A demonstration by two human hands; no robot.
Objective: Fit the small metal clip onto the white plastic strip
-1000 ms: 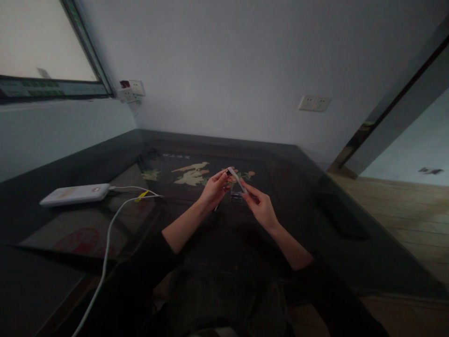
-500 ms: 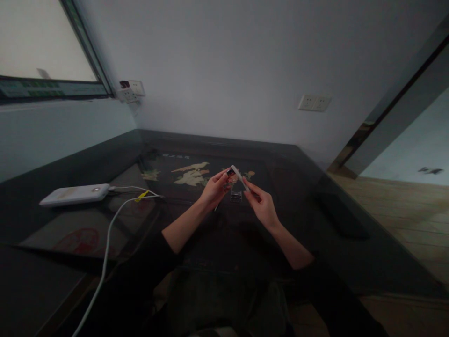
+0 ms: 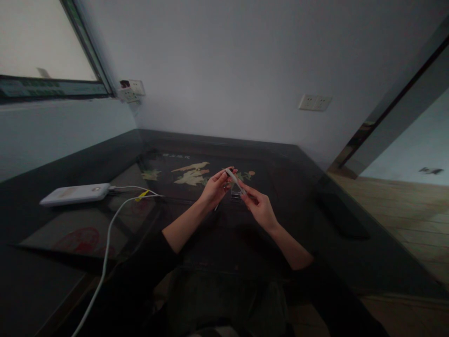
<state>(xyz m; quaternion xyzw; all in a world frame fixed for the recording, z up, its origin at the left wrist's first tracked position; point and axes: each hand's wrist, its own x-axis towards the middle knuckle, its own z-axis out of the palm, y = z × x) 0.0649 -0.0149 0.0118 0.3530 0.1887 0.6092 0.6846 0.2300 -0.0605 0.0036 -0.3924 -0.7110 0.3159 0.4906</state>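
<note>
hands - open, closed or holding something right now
Left hand: closed on a dark item, too small to identify.
Right hand: closed, holding a pale strip.

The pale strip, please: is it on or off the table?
Off: the right hand holds the pale strip, its far end at the left hand.

The scene is dimly lit, with colours muted. The brightest patch is formed by the pale window (image 3: 42,37) at upper left. Most of the surface (image 3: 228,243) is sunk in gloom, and a dark flat object (image 3: 342,216) at right is nearly swallowed. Fine detail on the thin strip (image 3: 235,179) at centre is softened. Outer areas are stretched by wide-angle distortion.
</note>
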